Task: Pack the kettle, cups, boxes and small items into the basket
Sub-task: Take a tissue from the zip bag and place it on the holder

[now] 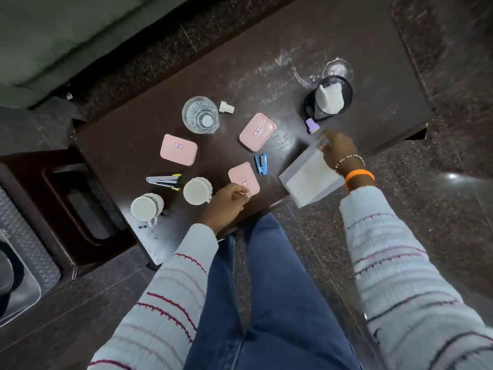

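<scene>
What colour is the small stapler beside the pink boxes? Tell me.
Blue stapler, seen clearly in the head view.

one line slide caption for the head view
Right hand grips grey basket at table edge; left hand touches pink box.
</scene>
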The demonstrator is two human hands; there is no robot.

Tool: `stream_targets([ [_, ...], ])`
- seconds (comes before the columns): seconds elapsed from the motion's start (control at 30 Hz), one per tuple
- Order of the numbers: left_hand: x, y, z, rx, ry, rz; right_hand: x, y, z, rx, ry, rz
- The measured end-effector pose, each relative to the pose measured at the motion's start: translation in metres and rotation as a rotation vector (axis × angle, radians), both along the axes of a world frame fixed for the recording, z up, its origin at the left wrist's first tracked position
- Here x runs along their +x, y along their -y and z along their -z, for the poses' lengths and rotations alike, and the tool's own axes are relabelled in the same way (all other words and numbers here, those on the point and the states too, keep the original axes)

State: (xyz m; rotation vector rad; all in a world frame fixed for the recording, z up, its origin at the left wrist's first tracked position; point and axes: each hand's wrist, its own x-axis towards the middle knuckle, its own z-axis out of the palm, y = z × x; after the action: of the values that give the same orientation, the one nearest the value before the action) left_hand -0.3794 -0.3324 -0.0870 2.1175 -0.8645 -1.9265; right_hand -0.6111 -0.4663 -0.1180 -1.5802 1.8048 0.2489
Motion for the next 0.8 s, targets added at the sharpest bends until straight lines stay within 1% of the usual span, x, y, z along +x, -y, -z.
stream_targets([
  [0.1, -0.007, 0.009, 0.006, -0.015, -0.008, 0.000, 0.021, 0.025, 0.020, 0.076, 0.008, -0.143],
  [0.17, -0.012, 0.017, 0.008, -0.026, -0.019, 0.001, 0.036, 0.034, 0.027, 0.020, -0.044, -0.263],
  [0.2, -0.014, 0.021, 0.008, -0.025, -0.025, 0.004, 0.041, 0.036, 0.028, -0.034, -0.053, -0.285],
  [0.23, -0.018, 0.025, 0.008, -0.022, -0.024, 0.006, 0.045, 0.036, 0.026, -0.115, -0.040, -0.264],
  [0.27, -0.020, 0.029, 0.009, -0.022, -0.018, 0.005, 0.047, 0.033, 0.024, -0.229, 0.000, -0.191],
  [0.3, -0.023, 0.031, 0.009, -0.024, -0.012, 0.001, 0.048, 0.030, 0.020, -0.345, 0.060, -0.056],
  [0.33, -0.025, 0.034, 0.009, -0.028, -0.010, -0.004, 0.047, 0.027, 0.017, -0.442, 0.133, 0.140],
  [0.37, -0.026, 0.036, 0.010, -0.031, -0.013, -0.012, 0.045, 0.027, 0.014, -0.498, 0.207, 0.384],
  [0.4, -0.028, 0.039, 0.010, -0.035, -0.018, -0.021, 0.042, 0.030, 0.013, -0.507, 0.266, 0.637],
  [0.43, -0.029, 0.041, 0.011, -0.038, -0.023, -0.028, 0.039, 0.035, 0.013, -0.472, 0.290, 0.859],
  [0.47, -0.029, 0.043, 0.012, -0.038, -0.023, -0.029, 0.034, 0.042, 0.017, -0.401, 0.269, 1.013],
  [0.5, -0.029, 0.046, 0.013, -0.037, -0.020, -0.031, 0.029, 0.049, 0.022, -0.299, 0.231, 1.096],
  [0.53, -0.028, 0.048, 0.014, -0.036, -0.014, -0.034, 0.025, 0.055, 0.027, -0.196, 0.200, 1.118],
  [0.6, -0.025, 0.051, 0.016, -0.036, -0.005, -0.050, 0.021, 0.066, 0.036, -0.066, 0.184, 1.061],
  [0.7, -0.020, 0.052, 0.017, -0.035, 0.001, -0.092, 0.019, 0.073, 0.042, -0.042, 0.120, 0.982],
  [0.8, -0.013, 0.054, 0.017, -0.012, 0.003, -0.169, 0.025, 0.079, 0.041, -0.101, 0.070, 0.921],
])
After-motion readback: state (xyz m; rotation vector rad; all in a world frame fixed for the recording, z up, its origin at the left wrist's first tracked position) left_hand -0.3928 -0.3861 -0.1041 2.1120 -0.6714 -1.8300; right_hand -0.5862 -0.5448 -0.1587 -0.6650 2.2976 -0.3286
